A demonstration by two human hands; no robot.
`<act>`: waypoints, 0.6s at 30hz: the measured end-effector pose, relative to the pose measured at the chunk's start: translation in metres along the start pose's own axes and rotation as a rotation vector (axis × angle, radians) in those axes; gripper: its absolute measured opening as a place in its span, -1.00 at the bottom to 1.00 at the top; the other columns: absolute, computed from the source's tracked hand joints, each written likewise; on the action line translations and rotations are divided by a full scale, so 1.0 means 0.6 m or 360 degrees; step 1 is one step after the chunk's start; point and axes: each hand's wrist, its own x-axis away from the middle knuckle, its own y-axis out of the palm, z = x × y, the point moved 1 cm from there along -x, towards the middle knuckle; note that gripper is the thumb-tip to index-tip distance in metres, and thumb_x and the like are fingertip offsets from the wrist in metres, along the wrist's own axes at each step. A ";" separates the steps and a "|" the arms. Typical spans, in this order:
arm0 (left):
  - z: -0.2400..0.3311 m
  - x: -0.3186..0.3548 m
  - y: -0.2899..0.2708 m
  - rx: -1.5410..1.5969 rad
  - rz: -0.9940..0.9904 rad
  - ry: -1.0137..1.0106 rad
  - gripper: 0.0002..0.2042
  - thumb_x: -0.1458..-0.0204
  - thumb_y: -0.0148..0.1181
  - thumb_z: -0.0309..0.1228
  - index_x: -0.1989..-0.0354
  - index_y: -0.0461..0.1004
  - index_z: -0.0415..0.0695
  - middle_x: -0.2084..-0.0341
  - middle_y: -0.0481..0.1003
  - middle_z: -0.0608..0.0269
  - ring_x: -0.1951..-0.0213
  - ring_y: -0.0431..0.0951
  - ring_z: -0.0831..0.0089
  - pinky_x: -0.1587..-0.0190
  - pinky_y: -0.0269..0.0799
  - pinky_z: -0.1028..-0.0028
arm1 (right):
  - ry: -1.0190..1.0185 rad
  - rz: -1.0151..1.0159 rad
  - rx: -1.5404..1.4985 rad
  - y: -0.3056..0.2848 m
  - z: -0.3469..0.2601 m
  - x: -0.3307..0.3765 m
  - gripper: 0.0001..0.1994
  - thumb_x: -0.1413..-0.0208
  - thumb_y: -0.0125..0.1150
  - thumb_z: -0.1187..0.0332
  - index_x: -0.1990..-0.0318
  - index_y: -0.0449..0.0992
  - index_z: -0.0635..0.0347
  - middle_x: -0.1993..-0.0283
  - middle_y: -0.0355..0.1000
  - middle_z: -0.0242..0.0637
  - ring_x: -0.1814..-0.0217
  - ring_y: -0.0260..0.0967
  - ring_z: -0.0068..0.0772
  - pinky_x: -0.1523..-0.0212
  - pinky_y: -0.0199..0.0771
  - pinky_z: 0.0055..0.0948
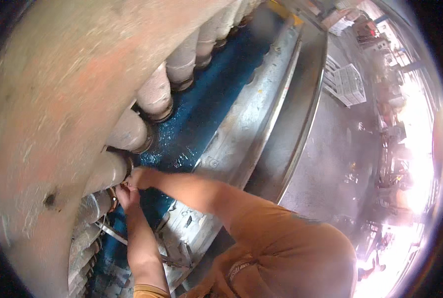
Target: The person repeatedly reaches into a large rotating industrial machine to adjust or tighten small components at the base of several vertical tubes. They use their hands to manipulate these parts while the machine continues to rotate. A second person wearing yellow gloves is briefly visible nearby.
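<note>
A long row of grey-white rounded cylinders [155, 94] slants along the left, most ending in a dark or brownish rim. My two hands meet at the ends of the cylinders nearest me. My left hand [127, 195] has its fingers bent together, close beside a brown-orange ring [113, 198] on one cylinder's end. Just above it, my right hand [141, 178] is closed against the end of the neighbouring cylinder [108, 173]. What the fingers of either hand grip is too small and hidden to make out. Below the hands spreads a glossy dark blue surface [196, 111].
A large worn beige panel [57, 99] overhangs the cylinders. A metal ledge [231, 124] and a grey trough [276, 159] run between me and the blue surface. A thin pale bar [113, 233] crosses below my left hand. White crates [349, 84] stand on the floor to the right.
</note>
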 end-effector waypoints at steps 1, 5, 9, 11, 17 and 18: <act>-0.001 0.026 0.037 0.0032 -0.0082 -0.0066 -0.76 -0.06 -0.05 -0.40 0.12 0.32 -0.22 0.35 0.42 0.24 0.39 0.41 0.41 0.32 0.39 0.46 | 0.0003 0.0236 0.0049 0.016 -0.017 0.012 -0.74 -0.02 -0.06 0.19 0.23 0.40 0.12 0.38 0.42 -0.07 0.31 0.38 -0.01 0.26 0.38 -0.19; 0.034 0.007 -0.018 -0.0858 -0.0250 0.0230 -0.78 -0.07 -0.05 -0.42 0.15 0.33 -0.26 0.35 0.41 0.26 0.33 0.39 0.41 0.21 0.35 0.51 | 0.1284 0.0490 -0.0931 0.031 -0.129 0.003 -0.72 -0.05 -0.09 0.19 0.19 0.34 0.17 0.34 0.39 -0.08 0.28 0.35 -0.02 0.25 0.36 -0.18; 0.010 -0.010 -0.012 -0.1272 -0.0376 0.0598 -0.79 -0.07 -0.05 -0.44 0.15 0.34 -0.25 0.27 0.42 0.23 0.28 0.39 0.37 0.24 0.39 0.43 | 0.0905 0.0781 -0.0548 0.046 -0.098 0.025 -0.74 -0.05 -0.09 0.20 0.20 0.33 0.16 0.34 0.38 -0.08 0.29 0.35 -0.04 0.27 0.36 -0.21; 0.016 0.002 -0.002 -0.0106 -0.0373 0.0034 -0.77 -0.06 -0.05 -0.42 0.13 0.33 -0.25 0.24 0.41 0.20 0.27 0.40 0.36 0.27 0.42 0.40 | 0.0665 0.0460 -0.0518 -0.006 -0.086 0.030 -0.73 -0.04 -0.08 0.21 0.21 0.34 0.19 0.37 0.38 -0.04 0.32 0.36 -0.01 0.28 0.37 -0.18; 0.015 0.009 0.014 0.0311 -0.0507 -0.0366 -0.81 -0.09 -0.07 -0.33 0.25 0.34 -0.18 0.42 0.43 0.26 0.41 0.43 0.44 0.36 0.45 0.46 | -0.0111 -0.0080 -0.0033 -0.032 0.006 -0.012 -0.76 -0.03 -0.05 0.20 0.29 0.40 0.17 0.42 0.40 -0.02 0.35 0.38 0.01 0.38 0.38 -0.12; 0.017 0.012 0.012 0.0315 -0.0540 -0.0367 -0.78 -0.08 -0.06 -0.34 0.17 0.34 -0.19 0.35 0.43 0.24 0.40 0.42 0.43 0.41 0.41 0.49 | -0.0114 -0.0178 -0.0066 -0.040 0.008 -0.022 -0.76 -0.03 -0.06 0.20 0.29 0.40 0.17 0.42 0.40 -0.02 0.35 0.38 0.01 0.38 0.38 -0.12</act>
